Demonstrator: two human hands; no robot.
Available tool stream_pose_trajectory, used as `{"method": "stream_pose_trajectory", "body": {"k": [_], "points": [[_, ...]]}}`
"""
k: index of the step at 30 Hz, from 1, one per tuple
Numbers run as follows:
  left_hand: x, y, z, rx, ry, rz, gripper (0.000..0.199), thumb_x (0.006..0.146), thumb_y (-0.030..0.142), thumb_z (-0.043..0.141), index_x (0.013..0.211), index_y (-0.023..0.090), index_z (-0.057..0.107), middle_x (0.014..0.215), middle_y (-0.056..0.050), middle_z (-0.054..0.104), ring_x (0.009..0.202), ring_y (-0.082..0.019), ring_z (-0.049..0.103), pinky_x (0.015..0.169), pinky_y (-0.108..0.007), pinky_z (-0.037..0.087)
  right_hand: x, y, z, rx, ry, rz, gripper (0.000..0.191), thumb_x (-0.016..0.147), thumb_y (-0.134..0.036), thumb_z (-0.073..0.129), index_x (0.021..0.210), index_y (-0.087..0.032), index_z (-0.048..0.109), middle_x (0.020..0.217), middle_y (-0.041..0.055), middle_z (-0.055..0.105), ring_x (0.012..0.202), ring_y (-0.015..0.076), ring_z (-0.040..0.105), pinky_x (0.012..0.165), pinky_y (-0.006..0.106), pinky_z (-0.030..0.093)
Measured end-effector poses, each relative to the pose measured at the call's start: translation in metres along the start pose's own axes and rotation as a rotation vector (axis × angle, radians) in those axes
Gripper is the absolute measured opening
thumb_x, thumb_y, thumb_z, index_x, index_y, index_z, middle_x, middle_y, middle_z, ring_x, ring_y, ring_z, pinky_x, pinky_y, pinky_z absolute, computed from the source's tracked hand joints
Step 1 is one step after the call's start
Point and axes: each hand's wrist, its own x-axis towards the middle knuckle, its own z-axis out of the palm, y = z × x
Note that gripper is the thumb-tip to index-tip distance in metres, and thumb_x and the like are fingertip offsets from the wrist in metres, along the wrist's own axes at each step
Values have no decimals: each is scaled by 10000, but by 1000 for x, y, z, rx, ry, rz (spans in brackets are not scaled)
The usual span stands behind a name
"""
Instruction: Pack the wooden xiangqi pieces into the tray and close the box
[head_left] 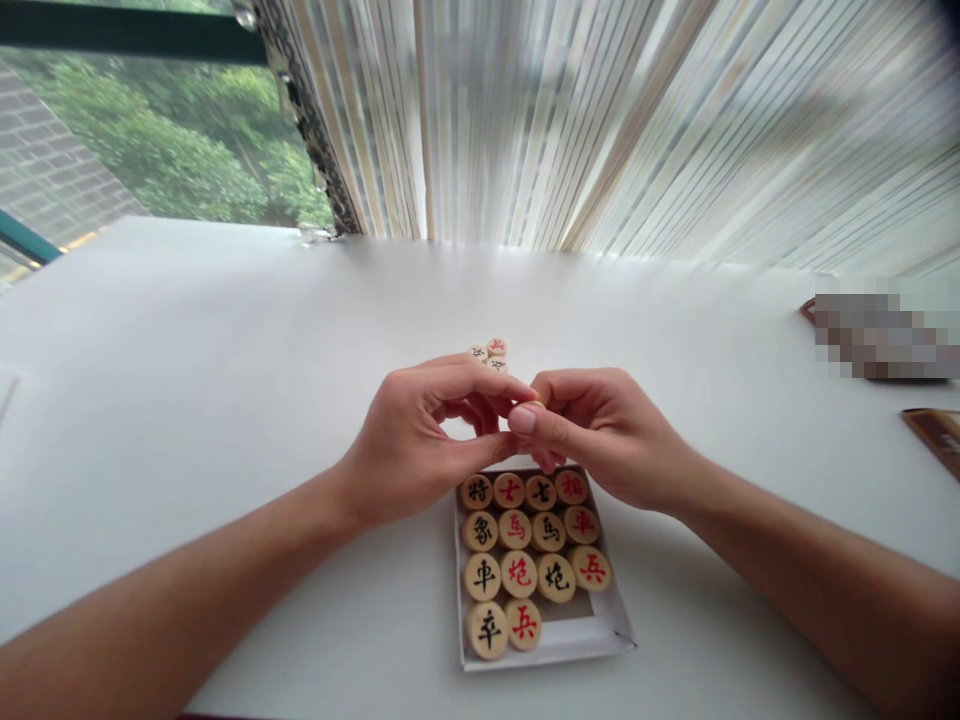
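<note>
Above the far edge of a white box (621, 640), my left hand (442, 420) and my right hand (600, 425) meet at the fingertips. Both are pinched on one small wooden piece (534, 404), mostly hidden by the fingers. Round wooden pieces with red or black characters stand in rows in the box, such as a black one (488, 630) and a red one (523, 624) in the nearest row. The box's near right corner holds no piece. Behind my left hand lie a few loose pieces, one red (496, 347) and others black (497, 365).
The white table (225, 400) reaches back to a striped curtain (495, 120) and a window (187, 130) at the left. A blurred, pixelated item (877, 335) lies at the far right, with a brown item (937, 435) nearer at the right edge.
</note>
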Motion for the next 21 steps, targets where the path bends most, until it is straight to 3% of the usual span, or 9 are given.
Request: {"method": "stream_pose_trajectory", "body": {"k": [12, 21], "points": [[3, 4, 0, -116, -10, -83, 301, 750, 287, 983, 986, 167, 840, 906, -79, 803, 793, -224, 783, 766, -344, 670, 0, -1, -3, 59, -58, -40, 429, 970, -492, 777, 694, -193, 642, 631, -9, 606, 604, 125, 518, 584, 281, 417], [2, 3, 0, -90, -17, -25, 269, 773, 210, 958, 1011, 166, 840, 920, -69, 799, 808, -198, 771, 757, -304, 655, -1, -2, -1, 103, -43, -51, 376, 920, -430, 841, 703, -187, 654, 617, -15, 608, 578, 109, 500, 539, 257, 389]]}}
